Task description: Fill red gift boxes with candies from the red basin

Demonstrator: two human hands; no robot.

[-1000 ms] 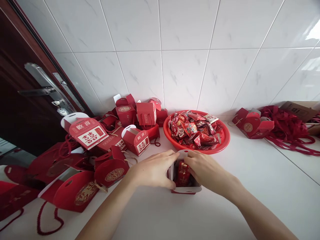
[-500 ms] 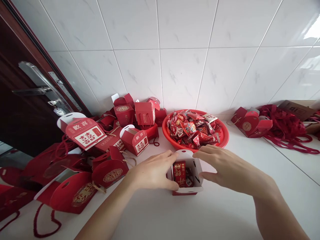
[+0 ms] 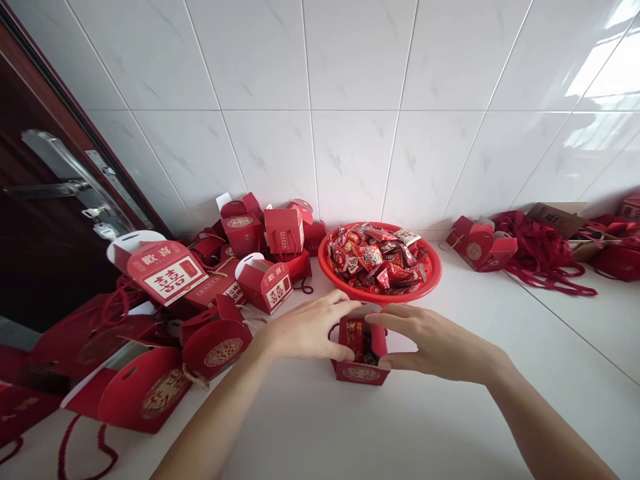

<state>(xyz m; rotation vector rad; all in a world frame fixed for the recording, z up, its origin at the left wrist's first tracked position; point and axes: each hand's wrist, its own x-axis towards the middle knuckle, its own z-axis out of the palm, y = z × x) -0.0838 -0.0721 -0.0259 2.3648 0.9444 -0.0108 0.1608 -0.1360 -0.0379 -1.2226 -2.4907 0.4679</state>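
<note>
A small red paper candy box (image 3: 362,375) with a gold emblem on its front stands on the white counter, its top unclosed. Inside it lie a red packet with gold characters (image 3: 355,333) and some darker wrapped sweets. My left hand (image 3: 313,330) grips the box's left side, with the thumb at the front flap and the fingers at the back. Around the right side, my right hand (image 3: 430,340) has its fingers at the back flap and its thumb at the front right corner. Just behind the box sits a red plastic basket (image 3: 434,283) heaped with wrapped sweets (image 3: 375,260).
Several red gift boxes (image 3: 167,270) with cord handles crowd the left side of the counter. Toward the right stand another red box (image 3: 483,247), a heap of dark red ribbon (image 3: 530,247) and a brown carton (image 3: 555,217). White wall tiles (image 3: 350,160) rise behind.
The box's side flaps have swung upward and inward, and its front flap has risen, showing the red outside. My right hand has closed in on the box. The view has shifted slightly right.
</note>
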